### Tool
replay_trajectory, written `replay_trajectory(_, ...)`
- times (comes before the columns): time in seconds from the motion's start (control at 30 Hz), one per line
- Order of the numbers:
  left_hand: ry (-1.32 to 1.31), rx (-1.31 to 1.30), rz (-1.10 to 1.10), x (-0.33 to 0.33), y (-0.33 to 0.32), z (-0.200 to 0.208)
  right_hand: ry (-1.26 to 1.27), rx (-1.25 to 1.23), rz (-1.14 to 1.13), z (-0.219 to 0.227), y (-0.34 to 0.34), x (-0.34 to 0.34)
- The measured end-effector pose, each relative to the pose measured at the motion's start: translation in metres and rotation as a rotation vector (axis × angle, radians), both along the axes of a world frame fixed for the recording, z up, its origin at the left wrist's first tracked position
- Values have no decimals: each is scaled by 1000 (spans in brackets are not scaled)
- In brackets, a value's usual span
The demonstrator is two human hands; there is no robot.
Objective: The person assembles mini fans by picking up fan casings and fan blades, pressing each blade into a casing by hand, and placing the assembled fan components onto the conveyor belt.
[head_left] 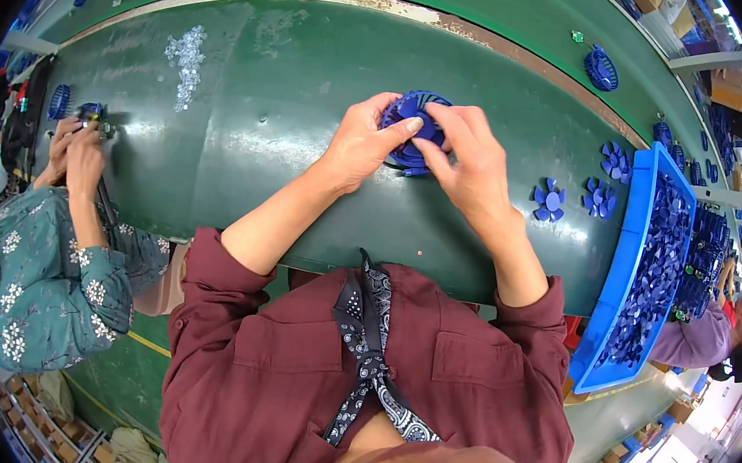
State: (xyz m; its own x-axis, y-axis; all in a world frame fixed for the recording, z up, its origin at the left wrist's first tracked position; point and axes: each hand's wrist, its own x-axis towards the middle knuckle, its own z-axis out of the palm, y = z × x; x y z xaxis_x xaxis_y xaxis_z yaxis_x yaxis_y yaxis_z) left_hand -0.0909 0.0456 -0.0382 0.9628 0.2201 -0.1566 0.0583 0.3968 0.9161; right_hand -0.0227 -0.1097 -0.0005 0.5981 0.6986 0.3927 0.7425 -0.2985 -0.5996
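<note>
Over the middle of the green worktable, my left hand [363, 144] is closed round the left side of a round blue fan housing [407, 103] with a ribbed rim, its thumb reaching over the front. On the other side my right hand [468, 156] reaches into the housing. Its thumb and forefinger pinch at a blue fan blade wheel inside, which the fingers partly cover. To the right of that hand lie three loose blue fan blade wheels: one nearer [549, 200], one behind it [600, 197] and one farther back [615, 161].
A blue bin [597, 343] full of blade wheels stands at the table's right edge. Small clear pieces [188, 62] lie scattered at the back left. Beyond a raised strip, a green belt [498, 21] carries fan housings [601, 68]. A co-worker [72, 274] handles parts at the left.
</note>
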Motion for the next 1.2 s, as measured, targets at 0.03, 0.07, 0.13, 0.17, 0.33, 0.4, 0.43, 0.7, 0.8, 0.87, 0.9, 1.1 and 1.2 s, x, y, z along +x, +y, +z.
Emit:
replay_trajectory(0.03, 3, 0, 5, -1, 1, 1, -67, 58, -43, -2, -2, 2)
replay_trajectory(0.07, 6, 43, -3, -2, 2, 3, -149, 50, -87, 3, -3, 6)
replay_trajectory(0.13, 8, 89, -11, -3, 3, 3, -154, 40, -129, 6, -6, 16)
replay_trajectory(0.17, -3, 151, -11, -2, 2, 1, 190, 26, -47, -2, -9, 22)
replay_trajectory(0.33, -75, 641, 52, -3, -6, 7, 767, -1, -1, -34, -14, 24)
replay_trajectory(0.4, -98, 692, 81, -6, -11, 2, 783, 14, -16, -38, -16, 21)
replay_trajectory(0.43, -97, 710, 88, -6, -13, 1, 763, -26, -21, -38, -17, 22)
replay_trajectory(0.7, -49, 714, 218, 28, 25, 21, 973, 277, -261, -22, -24, 117)
replay_trajectory(0.8, -26, 1196, 301, 78, 83, 32, 861, 425, -488, -21, -63, 128)
replay_trajectory(0.87, -45, 1536, 433, 108, 147, 12, 729, 346, -476, -8, -89, 117)
replay_trajectory(0.9, -144, 1745, 426, 112, 198, -3, 667, 283, -487, -3, -102, 113)
replay_trajectory(1.1, 361, 2030, 468, 154, 369, -19, 178, -199, -635, -5, -201, 59)
replay_trajectory(1.2, 499, 2162, 336, 174, 352, -24, 148, -349, -583, -1, -192, 22)
